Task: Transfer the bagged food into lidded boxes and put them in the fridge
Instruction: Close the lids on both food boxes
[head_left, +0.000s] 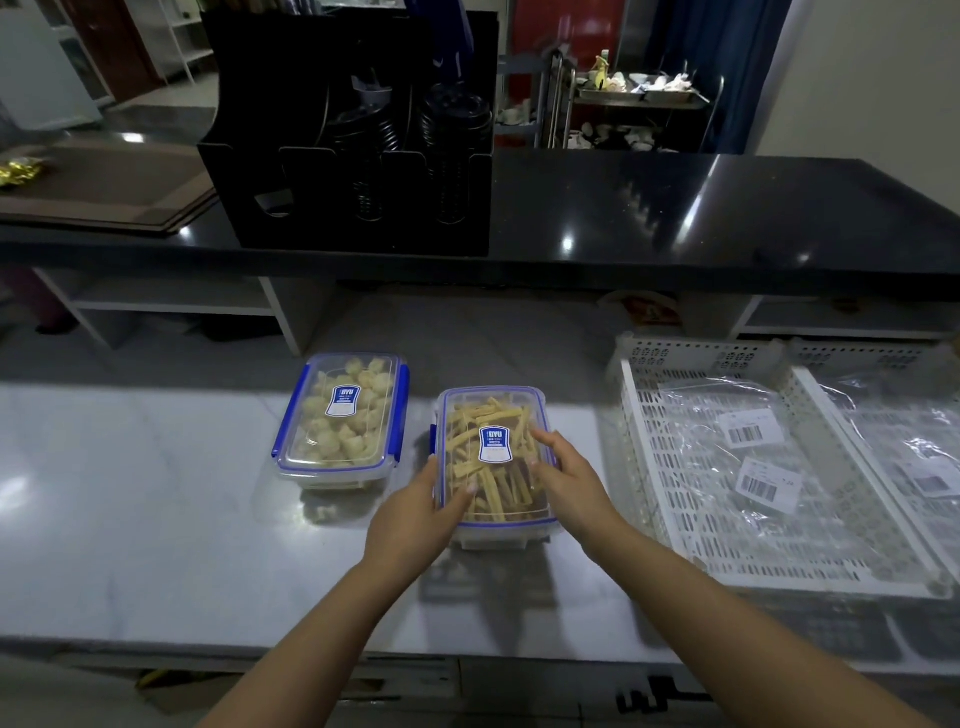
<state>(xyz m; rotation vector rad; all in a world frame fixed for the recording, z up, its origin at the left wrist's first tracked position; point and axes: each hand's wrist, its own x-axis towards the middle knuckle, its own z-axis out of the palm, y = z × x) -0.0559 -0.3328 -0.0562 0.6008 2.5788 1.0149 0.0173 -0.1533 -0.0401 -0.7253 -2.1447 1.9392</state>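
Observation:
Two clear lidded boxes with blue clips stand on the white counter (156, 519). The left box (340, 421) holds pale puffed pieces and its lid is on. The right box (493, 462) holds yellow and brown strips under its lid. My left hand (415, 514) grips that box's near left edge, thumb on the lid. My right hand (566, 473) lies on the lid's right side, fingers spread over it. Empty clear bags (737, 447) with barcode labels lie in a white slotted tray (675, 545) at the right.
A raised black countertop (675, 218) runs across behind, carrying a black organizer (348, 156) with cup lids and brown mats (104, 192). A second white tray (914, 467) with a bag sits at the far right. A crumb lies near the left box.

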